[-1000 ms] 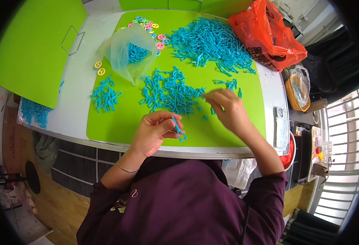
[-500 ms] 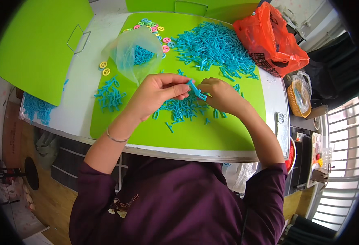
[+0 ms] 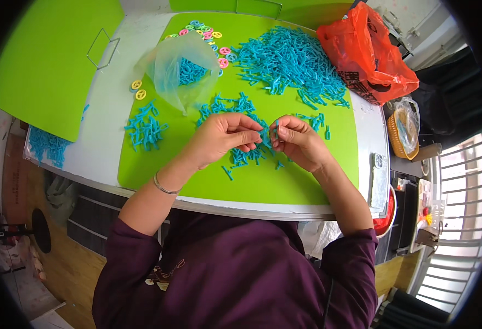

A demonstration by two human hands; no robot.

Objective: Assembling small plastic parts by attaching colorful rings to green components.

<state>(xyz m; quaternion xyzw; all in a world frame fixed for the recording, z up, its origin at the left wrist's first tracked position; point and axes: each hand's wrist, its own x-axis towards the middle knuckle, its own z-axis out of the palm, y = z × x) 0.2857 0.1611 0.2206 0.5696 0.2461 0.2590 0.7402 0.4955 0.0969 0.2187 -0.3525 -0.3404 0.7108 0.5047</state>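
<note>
Pinched, it seems, between the thumb and fingers of the right hand (image 3: 298, 143), a small blue piece (image 3: 277, 127) sits above the loose pile (image 3: 245, 156). The left hand (image 3: 232, 136) has thumb and forefinger pressed together; whether they grip anything cannot be told. The piece looks light, stiff and perhaps slippery, best taken mid-length. A green mat (image 3: 197, 189) covers much of the white tabletop (image 3: 106, 120), with a red bag (image 3: 364, 55) at the far right and a barred window (image 3: 460, 208) beyond.
</note>
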